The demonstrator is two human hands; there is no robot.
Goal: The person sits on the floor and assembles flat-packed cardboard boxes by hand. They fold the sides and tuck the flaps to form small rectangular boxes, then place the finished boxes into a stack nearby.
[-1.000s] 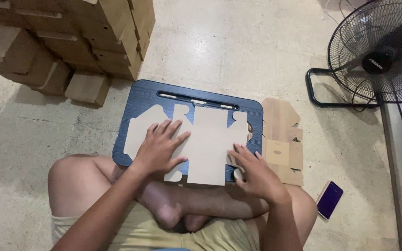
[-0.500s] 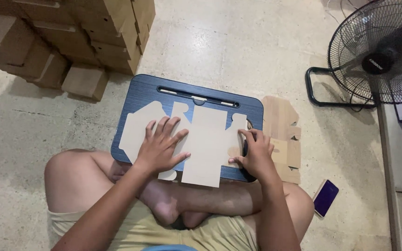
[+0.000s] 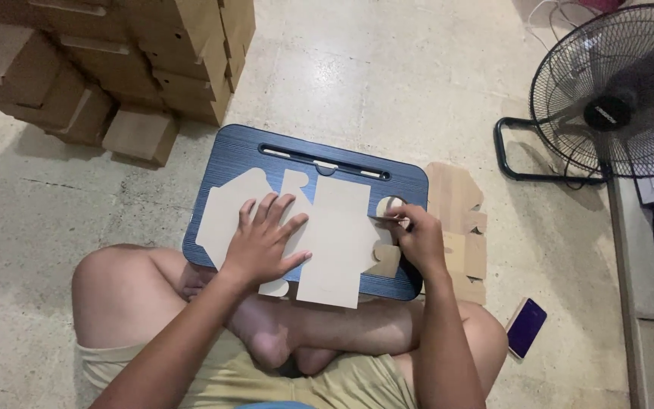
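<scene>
Since half a second before, my right hand point(image 3: 418, 241) had slid up the flap edge, fingers pinched on a thin dark tool point(image 3: 387, 219). Stacked brown boxes point(image 3: 115, 60) stood far left. Ridged blue surface point(image 3: 266, 155) carried the flat cardboard cutout point(image 3: 338, 242); my left hand point(image 3: 261, 244) pressed it, fingers spread wide.

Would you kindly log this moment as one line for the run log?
left hand: flat on cardboard cutout | right hand: pinching cutout's right edge | surface: blue lap tray | nearby: flat cutout stack, phone, fan
</scene>
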